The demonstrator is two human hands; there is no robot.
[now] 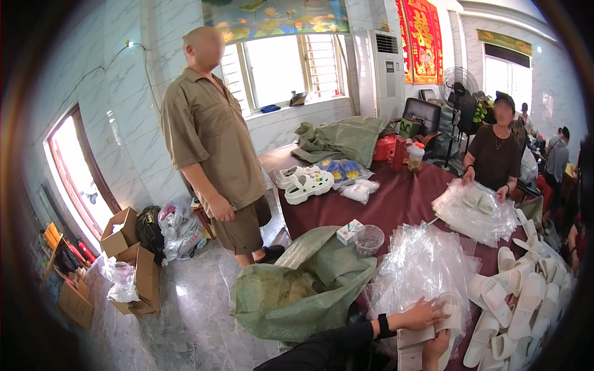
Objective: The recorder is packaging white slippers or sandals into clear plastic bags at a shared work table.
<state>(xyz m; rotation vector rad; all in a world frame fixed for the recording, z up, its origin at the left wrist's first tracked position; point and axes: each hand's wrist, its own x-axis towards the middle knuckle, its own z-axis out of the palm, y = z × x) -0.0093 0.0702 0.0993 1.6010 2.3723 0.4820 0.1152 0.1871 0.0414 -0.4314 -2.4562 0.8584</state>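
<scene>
My left hand (426,315), with a black band at its wrist, reaches across a white slipper (453,307); its fingers are spread over the upper. Just below, my right hand (437,347) is closed around the side of a white slipper (409,346); part of its grip is hidden. Both slippers lie over a stack of clear plastic bags (416,263) that spreads on the dark red tabletop. To the right is a heap of white slippers (523,290), several of them overlapping.
A green woven sack (291,297) sags at the table's left edge, near a clear tub (369,240) and a small white box (350,231). White clogs (307,185) lie farther back. One person stands at left; another across the table handles slippers on bags (473,216).
</scene>
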